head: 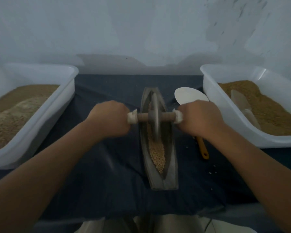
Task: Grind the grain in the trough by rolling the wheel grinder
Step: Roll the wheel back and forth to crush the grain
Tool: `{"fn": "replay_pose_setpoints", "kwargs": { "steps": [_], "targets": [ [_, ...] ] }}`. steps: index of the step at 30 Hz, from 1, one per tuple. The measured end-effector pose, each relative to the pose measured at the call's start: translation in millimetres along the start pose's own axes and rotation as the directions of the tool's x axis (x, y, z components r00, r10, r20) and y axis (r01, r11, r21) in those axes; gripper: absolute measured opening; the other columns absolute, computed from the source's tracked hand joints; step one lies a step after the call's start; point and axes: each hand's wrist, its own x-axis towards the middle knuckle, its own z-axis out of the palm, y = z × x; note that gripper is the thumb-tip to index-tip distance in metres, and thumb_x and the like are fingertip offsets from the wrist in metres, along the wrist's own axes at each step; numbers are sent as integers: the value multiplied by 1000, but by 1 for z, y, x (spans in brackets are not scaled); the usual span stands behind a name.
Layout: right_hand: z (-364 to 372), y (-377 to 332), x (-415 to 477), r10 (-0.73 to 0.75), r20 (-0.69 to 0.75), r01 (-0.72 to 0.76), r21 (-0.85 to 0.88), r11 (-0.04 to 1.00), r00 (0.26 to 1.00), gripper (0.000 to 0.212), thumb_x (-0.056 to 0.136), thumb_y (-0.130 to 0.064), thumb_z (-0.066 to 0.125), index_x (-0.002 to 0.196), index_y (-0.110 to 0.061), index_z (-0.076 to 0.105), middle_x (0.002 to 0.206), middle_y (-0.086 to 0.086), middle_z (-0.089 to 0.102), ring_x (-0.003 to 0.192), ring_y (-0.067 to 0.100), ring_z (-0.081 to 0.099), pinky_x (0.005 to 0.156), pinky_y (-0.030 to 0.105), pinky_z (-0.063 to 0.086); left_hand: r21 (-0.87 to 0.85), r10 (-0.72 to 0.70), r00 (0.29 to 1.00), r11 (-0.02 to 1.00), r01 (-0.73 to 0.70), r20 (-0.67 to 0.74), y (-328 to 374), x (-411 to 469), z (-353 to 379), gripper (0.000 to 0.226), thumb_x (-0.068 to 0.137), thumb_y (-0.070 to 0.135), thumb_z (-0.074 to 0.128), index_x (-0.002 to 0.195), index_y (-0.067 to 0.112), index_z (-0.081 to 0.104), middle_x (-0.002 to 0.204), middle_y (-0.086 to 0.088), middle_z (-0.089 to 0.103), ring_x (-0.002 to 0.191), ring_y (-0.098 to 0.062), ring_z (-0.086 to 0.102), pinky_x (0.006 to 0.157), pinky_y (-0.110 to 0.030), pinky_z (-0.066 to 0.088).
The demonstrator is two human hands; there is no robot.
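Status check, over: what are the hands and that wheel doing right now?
Left hand and right hand grip the axle ends. Wheel grinder upright in trough, whole grain on near side. Spoon lies beside trough, outside it.

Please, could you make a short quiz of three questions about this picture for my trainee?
1. True or false: the left hand and the right hand each grip one handle end of the wheel grinder.
2. In the trough, most visible grain lies at: A) the near end, B) the far end, C) the outer rim.
3. Fill in: the spoon lies on the trough's ____ side, as the person sees it.
Key: 1 true; 2 A; 3 right.
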Motion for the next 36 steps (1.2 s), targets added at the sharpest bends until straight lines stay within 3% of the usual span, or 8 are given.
{"fn": "replay_pose_setpoints", "kwargs": {
  "steps": [4,8,14,16,20,26,30,36],
  "targets": [
    [-13,2,-47,-185,203,187,8,982,961,43,100,-54,55,67,-38,32,63,-14,39,52,0,33,49,19,39,-4,104,983,994,-106,-151,1,-61,13,30,68,56,50,55,29,43,47,14,39,41,-2,32,44,-18,19],
    [-4,-4,-13,-62,-36,62,15,998,997,37,98,-52,52,67,-32,49,61,-10,50,55,4,46,49,26,25,12,-20,1000,1000,21,-23,3,-13,6,33,78,54,53,66,23,54,68,7,59,60,-21,57,57,-30,43],
    [11,0,34,69,-40,-64,114,991,997,36,98,-48,54,70,-26,57,70,-6,60,69,19,62,68,37,54,76,-51,999,996,51,2,9,50,-28,28,80,49,66,73,23,56,77,3,58,74,-26,58,69,-36,50],
    [14,4,8,14,31,-17,103,995,999,37,96,-50,55,66,-29,56,64,-9,58,60,11,58,55,30,45,57,25,999,998,-26,21,8,23,-24,27,78,44,63,66,24,50,67,8,52,66,-24,54,62,-31,45],
    [0,1,-55,-161,-179,171,45,984,971,50,79,-54,68,60,-42,23,48,-19,22,41,-6,20,46,17,10,14,124,991,992,-123,-46,6,-48,0,27,71,51,53,58,29,44,54,12,42,47,-4,34,47,-22,21],
    [11,0,-2,-65,-155,79,85,993,986,33,93,-52,44,69,-31,50,62,-10,51,56,12,51,53,28,36,51,-44,996,998,48,-76,5,6,4,31,79,50,55,65,23,54,64,7,55,56,-17,50,54,-28,38],
    [7,-6,21,-36,-145,48,78,996,989,33,99,-44,49,69,-32,49,67,-7,55,66,20,60,53,29,30,24,-104,992,994,106,-76,7,26,-2,30,84,49,60,68,24,55,68,7,56,63,-21,56,60,-31,45],
    [2,2,-60,-153,-115,169,149,974,982,15,84,-40,61,76,-28,59,63,-3,57,52,21,52,50,44,50,29,83,975,996,-79,-204,8,-70,19,32,71,49,57,58,31,34,48,14,38,41,-4,32,45,-20,19]
  ]
}}
